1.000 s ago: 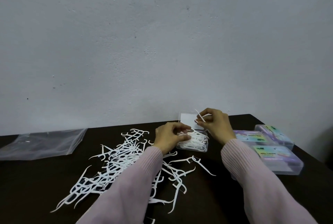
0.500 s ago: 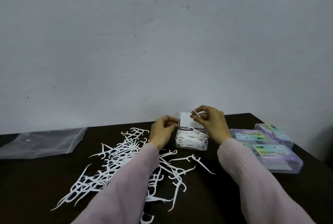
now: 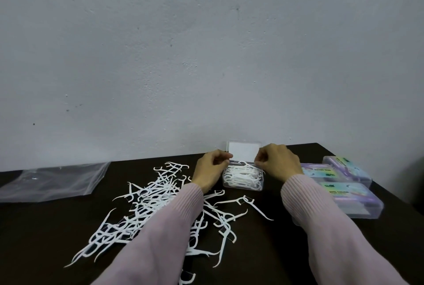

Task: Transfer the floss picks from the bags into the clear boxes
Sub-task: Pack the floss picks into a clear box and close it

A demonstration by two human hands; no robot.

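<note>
The small clear box [image 3: 243, 178] sat at the far side of the dark table [image 3: 275, 250], packed with white floss picks, its lid [image 3: 243, 153] standing upright behind it. The left hand [image 3: 212, 170] was at the box's left rear corner and the right hand [image 3: 277, 163] at its right rear corner, fingers of both curled in and pinching at the lower corners of the lid; whether either also held a pick could not be told. This looked like the closing step for a filled box. The next move would call for folding the lid forward evenly and tucking in any picks that stuck above the rim. Left of the box lay a loose pile of floss picks [image 3: 156, 206], further left an emptied plastic bag [image 3: 52, 180]. Right of the box were three closed labelled boxes [image 3: 344, 193].
</note>
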